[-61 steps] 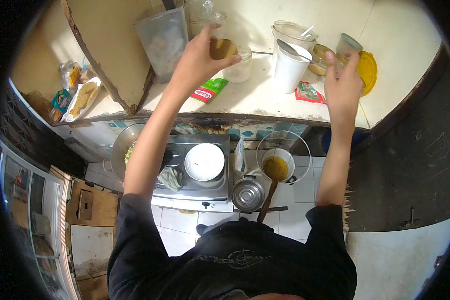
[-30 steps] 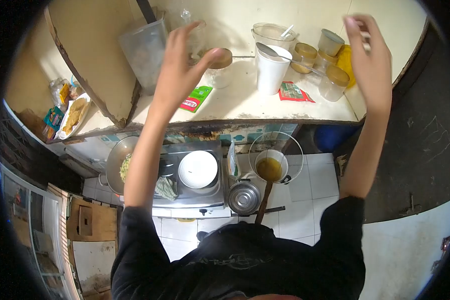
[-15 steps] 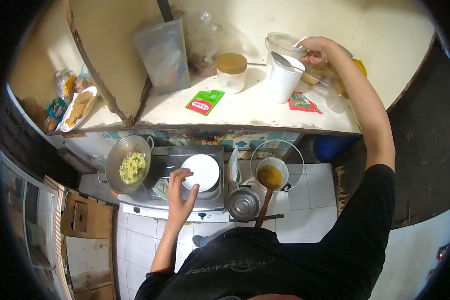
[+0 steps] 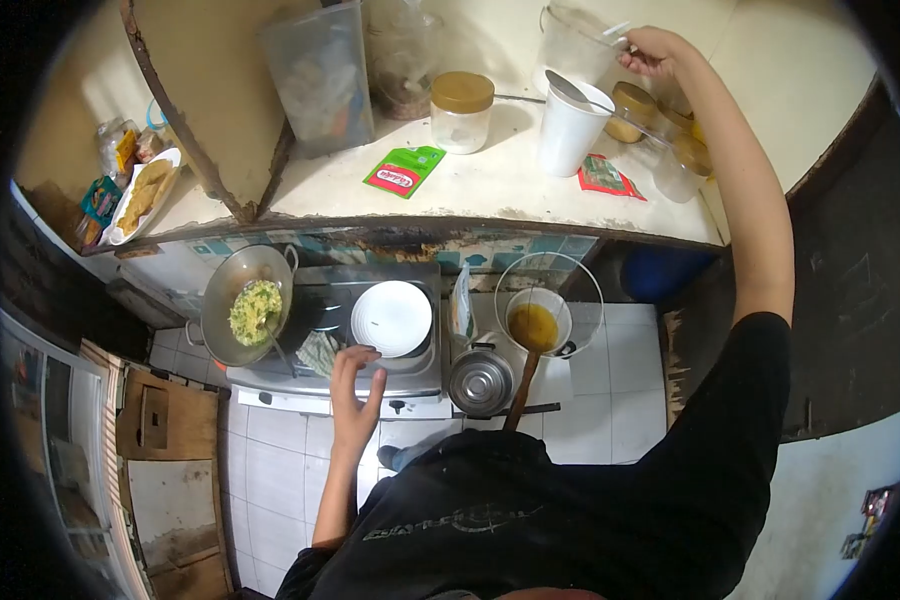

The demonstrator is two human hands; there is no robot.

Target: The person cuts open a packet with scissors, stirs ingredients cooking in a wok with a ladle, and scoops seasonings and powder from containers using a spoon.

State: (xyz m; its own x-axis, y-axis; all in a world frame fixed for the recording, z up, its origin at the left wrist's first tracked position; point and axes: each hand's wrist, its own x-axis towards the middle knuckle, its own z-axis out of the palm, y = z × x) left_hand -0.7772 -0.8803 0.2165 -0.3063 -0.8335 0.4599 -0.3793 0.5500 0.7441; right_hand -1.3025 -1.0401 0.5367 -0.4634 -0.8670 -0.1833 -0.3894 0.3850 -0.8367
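My right hand (image 4: 652, 52) is raised over the shelf, its fingers closed on a small white strip-like piece (image 4: 617, 30) that I cannot identify. It is at the right rim of a translucent bucket (image 4: 575, 48). In front of that bucket stands a white cup (image 4: 568, 138), with a metal spoon (image 4: 575, 90) lying across its top. Lower down, my left hand (image 4: 355, 390) is open and empty, fingers apart, at the near edge of a white plate (image 4: 392, 318) on the stove; whether it touches the plate I cannot tell.
A wok (image 4: 220, 325) of green-and-yellow food sits on the stove's left. Right of the stove are a lidded pot (image 4: 480, 382) and a wire strainer (image 4: 597, 305) over yellow liquid. Gold-lidded jars (image 4: 462, 120), a green packet (image 4: 403, 171) and a red packet (image 4: 608, 176) occupy the shelf.
The view has shifted, so the shelf sits higher in the picture. My right hand has moved slightly right from the bucket, with the white piece still in it. My left hand stays near the plate.
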